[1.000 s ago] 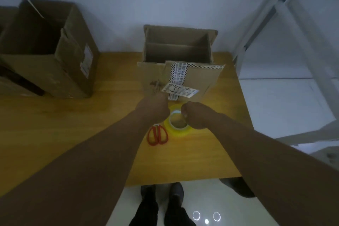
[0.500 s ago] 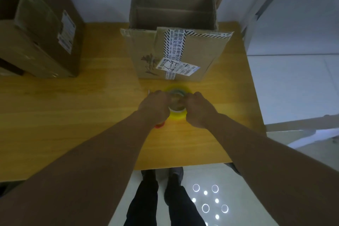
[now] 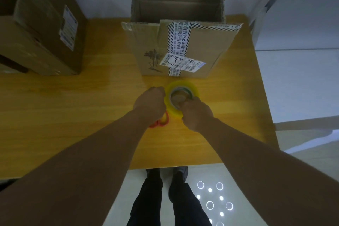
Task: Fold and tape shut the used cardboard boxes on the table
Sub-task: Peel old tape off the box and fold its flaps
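Wooden table (image 3: pixel 73 108): open box (image 3: pixel 201 51) at far edge, roll (image 3: pixel 185 84) of tape just before it. Right hand (image 3: pixel 196 113) grips it through the core; left hand (image 3: pixel 149 104) curls at its rim, hold unclear. Roll probably light, rigid, free end sticky; cardboard stiff, best taken at flap edges.

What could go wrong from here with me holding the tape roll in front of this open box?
The scissors lie partly hidden under your left hand, so you might catch the blades without seeing them. The box is open and its front flap hangs down just beyond the tape roll in your right hand, so a pulled strip may stick to it before the flaps are folded.
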